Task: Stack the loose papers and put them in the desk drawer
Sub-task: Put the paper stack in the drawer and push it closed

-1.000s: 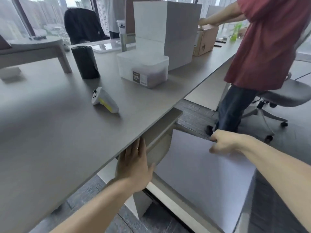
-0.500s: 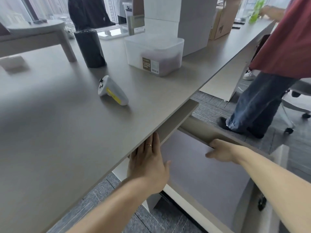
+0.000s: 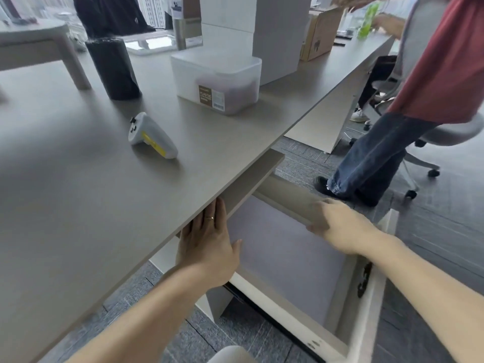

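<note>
The stack of pale grey papers [image 3: 282, 247] lies flat inside the open desk drawer [image 3: 366, 318], under the front edge of the desk [image 3: 78, 205]. My left hand [image 3: 207, 247] rests flat on the near left part of the stack, fingers stretched out and reaching under the desk edge. My right hand [image 3: 337, 226] is curled on the stack's far edge, right against the drawer's far wall [image 3: 285, 197]. The part of the papers under the desktop is hidden.
On the desk stand a white and yellow controller [image 3: 152, 137], a black cylinder [image 3: 112, 66], a clear plastic box [image 3: 217, 77] and white cartons [image 3: 251, 27]. A person in a red shirt [image 3: 440, 61] stands by an office chair [image 3: 450, 129] to the right of the drawer.
The papers went from tilted above the drawer to lying flat in it. My right hand came down with their far edge; my left hand slid forward onto them. The person stepped right.
</note>
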`<state>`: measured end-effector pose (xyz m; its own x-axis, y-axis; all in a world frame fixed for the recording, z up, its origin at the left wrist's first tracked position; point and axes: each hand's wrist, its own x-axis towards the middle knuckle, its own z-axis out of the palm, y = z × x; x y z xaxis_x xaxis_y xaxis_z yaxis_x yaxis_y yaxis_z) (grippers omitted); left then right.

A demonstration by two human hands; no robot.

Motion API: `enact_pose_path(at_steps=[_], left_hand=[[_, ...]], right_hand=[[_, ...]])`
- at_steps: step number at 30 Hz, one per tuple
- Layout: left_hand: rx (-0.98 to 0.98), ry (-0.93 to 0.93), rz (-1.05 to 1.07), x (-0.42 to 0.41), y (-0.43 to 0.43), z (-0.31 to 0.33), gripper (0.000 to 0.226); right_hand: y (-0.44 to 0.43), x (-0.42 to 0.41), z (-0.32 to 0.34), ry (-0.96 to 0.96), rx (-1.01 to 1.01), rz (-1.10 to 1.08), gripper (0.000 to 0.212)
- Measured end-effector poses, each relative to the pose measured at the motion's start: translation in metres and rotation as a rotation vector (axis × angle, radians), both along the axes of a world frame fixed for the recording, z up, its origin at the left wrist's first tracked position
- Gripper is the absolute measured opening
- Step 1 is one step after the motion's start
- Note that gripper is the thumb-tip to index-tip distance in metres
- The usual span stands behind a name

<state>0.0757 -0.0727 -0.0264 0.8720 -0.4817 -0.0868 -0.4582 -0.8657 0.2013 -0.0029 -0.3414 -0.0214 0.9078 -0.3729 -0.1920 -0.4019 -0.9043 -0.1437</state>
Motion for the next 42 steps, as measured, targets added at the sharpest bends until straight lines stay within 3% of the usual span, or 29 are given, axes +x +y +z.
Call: enact_pose_path(at_steps=[3,5,7,11,29,35,42], left_hand=[[0.014,-0.005,-0.002,0.000,-0.001,0.003,0.093],[0.025,0.008,-0.005,0.000,-0.001,0.004,0.092],[0.025,0.021,-0.006,-0.001,-0.001,0.004,0.092],[0.015,0.043,-0.011,-0.001,0.000,0.007,0.091],[-0.058,0.105,0.006,-0.001,0.001,0.010,0.093],[-0.074,0.091,0.001,-0.001,0.001,0.008,0.091],[-0.089,0.106,-0.016,0.001,0.001,0.007,0.090]], right_hand=[[-0.022,-0.058,0.024,-0.132,-0.074,-0.303,0.078],[-0.023,-0.088,0.028,-0.079,0.091,-0.502,0.080],[-0.016,-0.095,0.020,-0.035,0.233,-0.587,0.070],[-0.004,-0.081,0.008,-0.091,0.249,-0.663,0.050],[0.076,0.036,0.013,-0.253,0.456,-0.491,0.044],[0.104,0.064,0.016,-0.215,0.447,-0.355,0.039],[0.119,0.086,0.008,-0.206,0.507,-0.291,0.049]])
